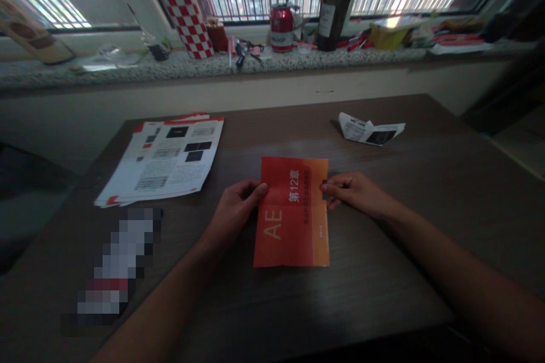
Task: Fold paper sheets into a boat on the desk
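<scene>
A red and orange printed sheet of paper (281, 244) is held just over the table, its printing turned sideways. It carries the letters "AE" and Chinese characters, and a crease runs across its middle. My left hand (238, 201) pinches the sheet's left edge, thumb on top. On the opposite side, my right hand (355, 193) grips the right edge between thumb and fingers. The fingers underneath the paper are partly hidden. Beyond my right hand stands a folded paper boat (366, 131), white with dark printed patches.
A stack of printed sheets (174, 161) lies at the table's back left. Nearer me is a pixelated, blurred-out object (121, 261). On the granite windowsill (145, 71) stand a red can (281, 28), a dark bottle (334, 14), a checkered white-and-red container (187, 22) and assorted clutter.
</scene>
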Demonstrator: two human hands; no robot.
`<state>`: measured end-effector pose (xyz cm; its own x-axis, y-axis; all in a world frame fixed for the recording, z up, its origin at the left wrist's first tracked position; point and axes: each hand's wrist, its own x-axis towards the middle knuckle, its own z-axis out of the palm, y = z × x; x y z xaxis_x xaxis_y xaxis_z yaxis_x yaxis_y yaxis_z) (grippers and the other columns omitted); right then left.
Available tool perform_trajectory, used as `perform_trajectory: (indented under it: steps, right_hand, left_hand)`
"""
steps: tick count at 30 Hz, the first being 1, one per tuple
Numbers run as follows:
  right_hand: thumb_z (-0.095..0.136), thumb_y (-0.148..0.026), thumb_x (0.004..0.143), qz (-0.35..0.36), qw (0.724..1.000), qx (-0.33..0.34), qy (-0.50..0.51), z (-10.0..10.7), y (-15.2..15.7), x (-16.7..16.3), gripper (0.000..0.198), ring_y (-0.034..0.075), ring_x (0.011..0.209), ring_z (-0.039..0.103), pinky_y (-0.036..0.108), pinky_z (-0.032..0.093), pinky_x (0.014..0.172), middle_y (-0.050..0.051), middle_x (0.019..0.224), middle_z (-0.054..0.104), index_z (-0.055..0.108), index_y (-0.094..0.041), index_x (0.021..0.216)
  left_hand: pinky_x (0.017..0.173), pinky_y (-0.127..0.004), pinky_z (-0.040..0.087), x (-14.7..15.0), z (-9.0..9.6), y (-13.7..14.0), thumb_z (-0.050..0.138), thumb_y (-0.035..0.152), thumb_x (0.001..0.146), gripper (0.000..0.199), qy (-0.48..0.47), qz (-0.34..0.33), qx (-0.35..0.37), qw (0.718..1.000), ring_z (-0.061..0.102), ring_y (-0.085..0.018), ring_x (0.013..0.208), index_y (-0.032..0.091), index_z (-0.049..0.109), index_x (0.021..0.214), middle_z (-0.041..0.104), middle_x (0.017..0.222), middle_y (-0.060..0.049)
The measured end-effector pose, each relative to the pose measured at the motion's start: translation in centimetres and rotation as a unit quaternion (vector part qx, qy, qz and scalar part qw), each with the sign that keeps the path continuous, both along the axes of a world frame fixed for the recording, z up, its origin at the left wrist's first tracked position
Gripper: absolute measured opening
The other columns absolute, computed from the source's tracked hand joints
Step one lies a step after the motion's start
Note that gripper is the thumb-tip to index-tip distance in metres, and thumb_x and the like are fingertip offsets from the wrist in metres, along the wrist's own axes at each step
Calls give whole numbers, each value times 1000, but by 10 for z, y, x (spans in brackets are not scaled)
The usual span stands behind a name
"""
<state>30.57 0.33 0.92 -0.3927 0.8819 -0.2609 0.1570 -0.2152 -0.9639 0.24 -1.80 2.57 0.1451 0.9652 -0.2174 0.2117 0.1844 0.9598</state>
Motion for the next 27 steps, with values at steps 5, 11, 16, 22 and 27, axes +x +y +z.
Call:
perform_trajectory:
  steps: [5,11,16,22,27]
  right_hand:
    - [80,-59,83,17,1000,-8,18,0,0,0,37,16,72,74,33,64,74,4,82,79,79,-22,84]
    - [80,-60,84,39,999,34,-13,-3,-1,-1,39,16,71,73,30,60,69,3,76,77,75,-21,78]
    - [77,-60,86,59,998,20,-22,-6,0,0,39,17,71,74,30,60,69,3,76,76,75,-22,77]
    - [77,-54,89,12,998,60,-19,3,3,5,35,18,76,74,34,61,75,5,87,78,75,-21,100]
    - [75,-49,92,-55,982,172,-54,9,0,3,36,22,94,72,38,58,86,8,108,76,68,-25,117]
  left_hand:
    - [66,-31,55,0,-1,0,69,53,94,38,8,15,2,1000,72,-22,75,17,75,102,79,96,-10]
    - [66,-31,54,0,-2,1,70,53,93,37,16,18,3,1000,72,-22,74,18,76,101,79,92,-9]
    - [65,-30,53,-1,-6,4,71,52,93,36,5,10,2,1000,70,-21,73,17,76,100,79,92,-9]
    - [63,-29,52,-6,-3,6,70,52,94,35,28,2,2,1000,69,-20,71,17,76,99,78,92,-9]
    - [63,-30,52,-5,-2,6,70,51,93,34,57,-12,16,998,70,-22,75,18,78,98,78,92,-9]
